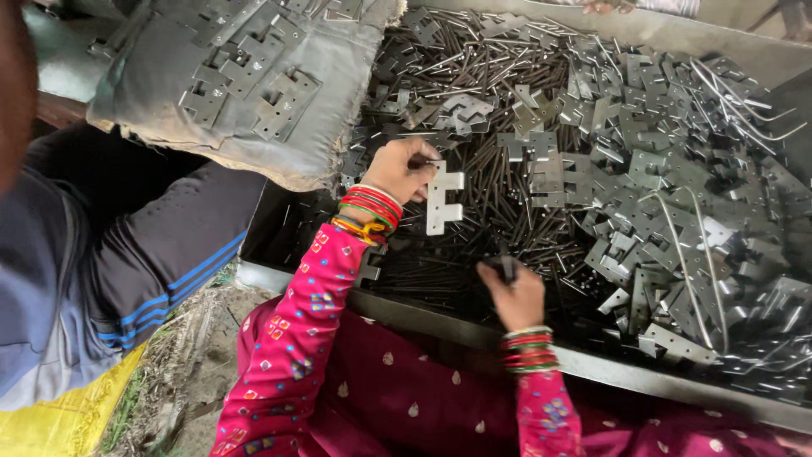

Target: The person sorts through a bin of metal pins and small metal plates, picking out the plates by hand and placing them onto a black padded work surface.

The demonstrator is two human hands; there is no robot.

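Note:
My left hand (400, 167) grips a flat grey notched metal plate (442, 198) by its left edge, holding it upright over the tray. My right hand (512, 292) is closed on a thin dark metal pin (506, 267) that pokes up between the fingers, low over the pile near the tray's front wall. Both wrists wear red and green bangles above pink patterned sleeves. Under both hands lies a heap of thin metal pins (474, 76) and more notched plates (626, 169).
The big metal tray's front rim (609, 366) runs just behind my right wrist. A worn grey cushion (279, 152) carrying several plates rests on another person's lap at upper left. Bent wire rods (702, 254) lie at the right. Yellow sheet (59, 423) at lower left.

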